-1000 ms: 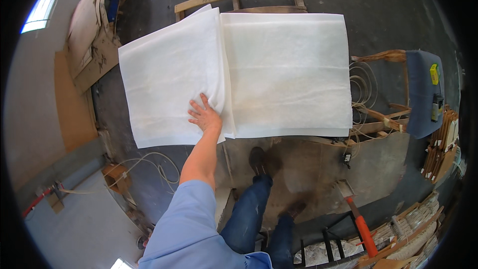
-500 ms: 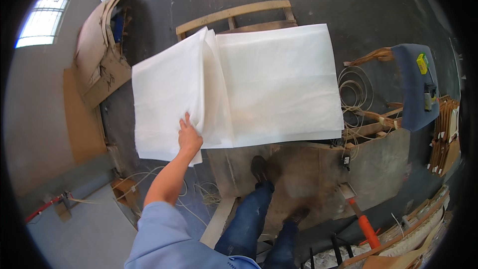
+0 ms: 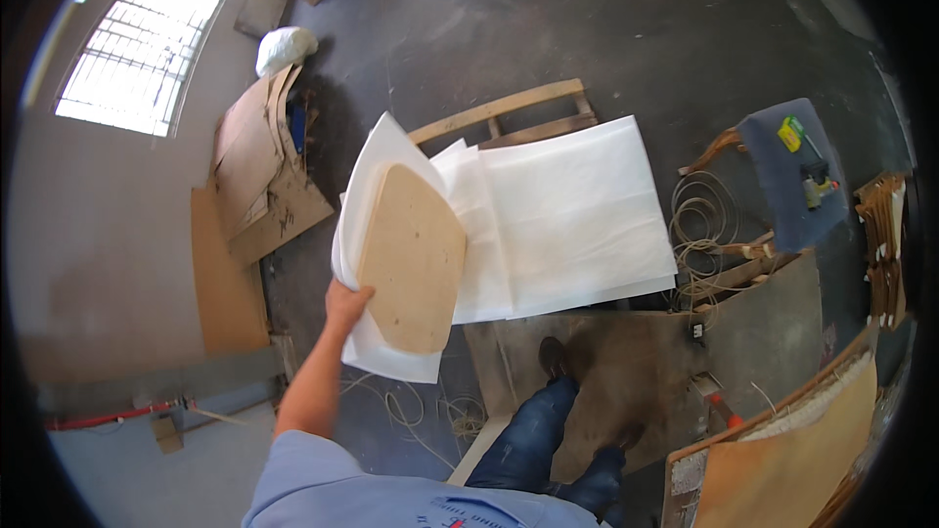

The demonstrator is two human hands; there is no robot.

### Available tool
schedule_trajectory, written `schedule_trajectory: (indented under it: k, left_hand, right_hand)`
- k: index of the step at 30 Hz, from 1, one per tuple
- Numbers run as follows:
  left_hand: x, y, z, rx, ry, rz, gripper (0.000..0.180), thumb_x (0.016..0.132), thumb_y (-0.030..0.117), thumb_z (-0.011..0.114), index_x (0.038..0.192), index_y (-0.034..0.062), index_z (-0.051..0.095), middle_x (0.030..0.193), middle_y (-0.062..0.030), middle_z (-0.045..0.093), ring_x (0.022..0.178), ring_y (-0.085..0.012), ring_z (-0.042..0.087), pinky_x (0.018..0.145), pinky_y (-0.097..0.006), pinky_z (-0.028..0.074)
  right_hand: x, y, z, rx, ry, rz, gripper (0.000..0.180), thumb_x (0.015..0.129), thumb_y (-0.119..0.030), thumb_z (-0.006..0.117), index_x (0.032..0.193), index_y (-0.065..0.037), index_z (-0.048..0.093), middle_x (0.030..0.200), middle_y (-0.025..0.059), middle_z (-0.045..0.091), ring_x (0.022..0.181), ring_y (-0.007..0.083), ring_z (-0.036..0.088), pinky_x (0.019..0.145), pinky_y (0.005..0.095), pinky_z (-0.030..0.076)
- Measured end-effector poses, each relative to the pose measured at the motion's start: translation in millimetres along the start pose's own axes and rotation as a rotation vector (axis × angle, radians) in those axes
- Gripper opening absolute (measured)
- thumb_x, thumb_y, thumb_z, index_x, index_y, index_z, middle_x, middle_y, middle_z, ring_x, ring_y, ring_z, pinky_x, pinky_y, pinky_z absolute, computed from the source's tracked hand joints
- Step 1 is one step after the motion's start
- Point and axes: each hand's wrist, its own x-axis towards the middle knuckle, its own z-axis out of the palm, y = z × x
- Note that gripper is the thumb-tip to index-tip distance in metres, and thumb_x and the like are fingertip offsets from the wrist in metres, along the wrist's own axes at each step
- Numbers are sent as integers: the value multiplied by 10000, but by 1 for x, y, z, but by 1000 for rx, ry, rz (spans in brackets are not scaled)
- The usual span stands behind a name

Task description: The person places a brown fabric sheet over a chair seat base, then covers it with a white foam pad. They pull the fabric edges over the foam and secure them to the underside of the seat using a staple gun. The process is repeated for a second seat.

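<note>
Centrally, a tan shield-shaped fibreboard panel [image 3: 413, 256] is resting tilted against lifted white fabric sheets [image 3: 367, 196], the left hand [image 3: 344, 305] is gripping their lower edge, beside a flat white fabric stack [image 3: 572, 220] lying over a wooden pallet [image 3: 509, 110].

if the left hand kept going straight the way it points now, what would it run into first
The left hand points up and away from the body, gripping the lifted edge of the white sheets beside a tan board. Straight on, it would likely meet those lifted sheets first; depth is hard to judge.
</note>
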Motion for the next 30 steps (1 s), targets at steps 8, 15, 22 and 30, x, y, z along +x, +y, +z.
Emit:
schedule_trajectory:
  k: [8, 15, 22, 30]
  left_hand:
    - [-79, 68, -19, 303, 54, 135, 611, 804, 342, 890, 1344, 107, 727, 1144, -227, 812, 1113, -434, 771, 976, -537, 604]
    - [-195, 163, -97, 591, -140, 724, 370, 862, 282, 846, 1173, 99, 765, 1084, -196, 809, 1062, -417, 775, 927, -537, 602]
    - [-350, 263, -273, 662, -114, 1255, 364, 656, 6, 771, 1013, 78, 775, 1024, -136, 789, 1067, -370, 725, 990, -472, 541]
    - [-517, 391, -348, 549, 103, 1684, 395, 678, 58, 857, 1068, 60, 796, 1046, -97, 791, 1055, -325, 727, 1052, -462, 498]
  right_hand:
    - [-10, 13, 21, -210, 146, -397, 294, 1030, -289, 702, 1052, 0, 653, 920, 194, 642, 850, 334, 622, 781, 461, 573]
    - [-27, 19, 13, -151, 311, -579, 479, 906, -256, 831, 1241, 22, 631, 1140, 283, 701, 1078, 505, 682, 897, 559, 552]
    - [57, 27, -26, 627, -295, -510, 242, 1024, -277, 782, 973, -50, 716, 825, 85, 742, 748, 230, 725, 660, 392, 574]
    - [37, -175, -271, 991, -460, -1323, 741, 1074, -517, 710, 1602, -26, 537, 1505, 173, 636, 1307, 271, 676, 1135, 465, 543]
